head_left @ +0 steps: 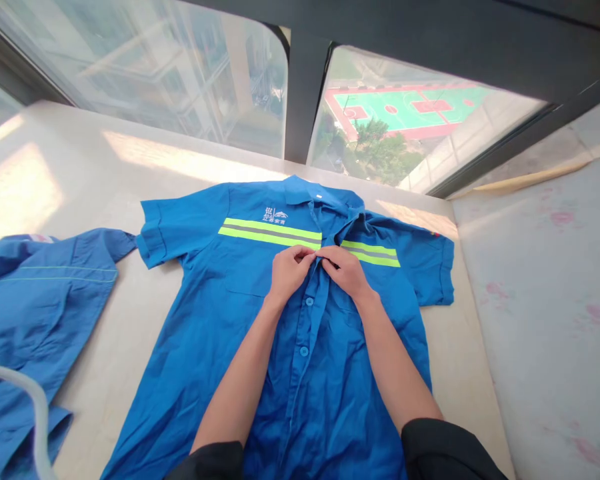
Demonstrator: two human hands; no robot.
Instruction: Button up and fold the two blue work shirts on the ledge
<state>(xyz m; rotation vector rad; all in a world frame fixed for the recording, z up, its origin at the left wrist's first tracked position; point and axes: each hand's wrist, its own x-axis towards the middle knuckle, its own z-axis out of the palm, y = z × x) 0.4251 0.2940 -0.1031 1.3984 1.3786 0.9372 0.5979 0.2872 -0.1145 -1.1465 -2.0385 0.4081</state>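
A blue short-sleeved work shirt [225, 320] lies spread front side up, its collar toward the window. A yellow-green reflective stripe crosses each side of its chest, and white lettering sits on the left side. My left hand [290, 270] pinches the front placket at chest height. Opposite it, fingertips nearly meeting, my right hand [347, 270] pinches the other front edge. Whatever lies between the fingertips is hidden. Lower on the placket, a button [309, 301] and another button [304, 351] show on the strip.
A second blue garment [40, 300] lies at the left, touching the shirt's sleeve. A pale curved tube [35, 393] crosses the lower left corner. Dark window frames [303, 93] stand behind the pale surface [100, 360]. A flowered wall [545, 300] borders the right.
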